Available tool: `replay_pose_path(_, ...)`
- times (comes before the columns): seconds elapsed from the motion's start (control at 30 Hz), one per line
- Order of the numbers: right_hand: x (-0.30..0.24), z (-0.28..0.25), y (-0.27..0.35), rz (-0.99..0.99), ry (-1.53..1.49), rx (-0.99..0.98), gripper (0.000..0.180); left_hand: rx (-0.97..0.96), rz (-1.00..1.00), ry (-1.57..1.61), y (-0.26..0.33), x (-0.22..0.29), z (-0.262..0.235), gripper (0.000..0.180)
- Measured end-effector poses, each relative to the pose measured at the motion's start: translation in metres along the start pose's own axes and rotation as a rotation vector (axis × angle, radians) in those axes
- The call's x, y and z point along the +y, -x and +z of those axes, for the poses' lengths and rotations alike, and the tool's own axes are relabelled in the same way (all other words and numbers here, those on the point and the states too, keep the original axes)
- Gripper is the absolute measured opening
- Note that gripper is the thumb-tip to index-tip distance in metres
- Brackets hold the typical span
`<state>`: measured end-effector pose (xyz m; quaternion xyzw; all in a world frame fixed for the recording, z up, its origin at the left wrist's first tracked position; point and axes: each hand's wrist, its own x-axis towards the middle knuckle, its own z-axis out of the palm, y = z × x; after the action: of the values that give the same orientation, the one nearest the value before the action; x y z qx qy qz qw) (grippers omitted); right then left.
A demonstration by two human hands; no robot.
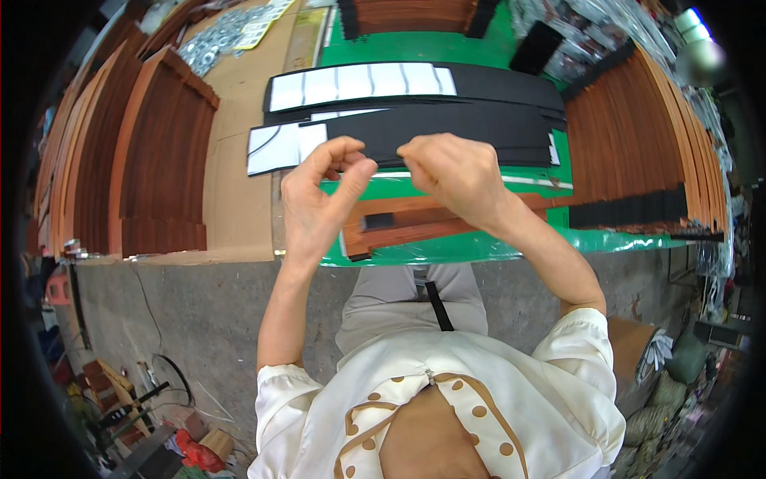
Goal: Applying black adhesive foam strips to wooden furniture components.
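Note:
Both my hands are raised over the green-covered table edge, in front of a pile of flat black strips (479,120). My left hand (315,191) is loosely curled, with a gap between thumb and fingertips and nothing visible in it. At the right, my right hand (459,172) is closed, thumb against forefinger; whatever the pinch may hold is too small to make out. Beneath the hands lie reddish-brown wooden strips (423,238) with a small black patch (379,220) on one. White backing sheets (359,84) cover parts of the black strips.
Stacks of brown wooden panels stand at the left (163,160) and right (630,136), the right one with black ends. Another panel stack (411,16) is at the back. Metal hardware (219,44) lies on cardboard at the far left. Clear plastic wrap (590,24) fills the back right.

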<state>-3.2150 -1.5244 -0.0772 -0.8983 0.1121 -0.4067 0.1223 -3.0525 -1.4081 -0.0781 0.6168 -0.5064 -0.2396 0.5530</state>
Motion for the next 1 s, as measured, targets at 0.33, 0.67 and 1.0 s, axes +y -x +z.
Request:
replay_pose_path(0.33,-0.018,-0.095,0.101,0.219,-0.207,-0.031,0.026,-0.2,-0.023,0.083,0.043,0.049,0.09,0.017)
replay_pose_path(0.67,-0.007,-0.16,0.166,0.445,-0.093,0.005,0.028,-0.473,0.312,-0.018,0.031,0.054,0.171,0.035)
replay_pose_path(1.0,0.035,-0.183,0.196,0.718,-0.127,0.068,0.024,-0.388,0.513,-0.756,0.022,0.01,0.141,0.031)
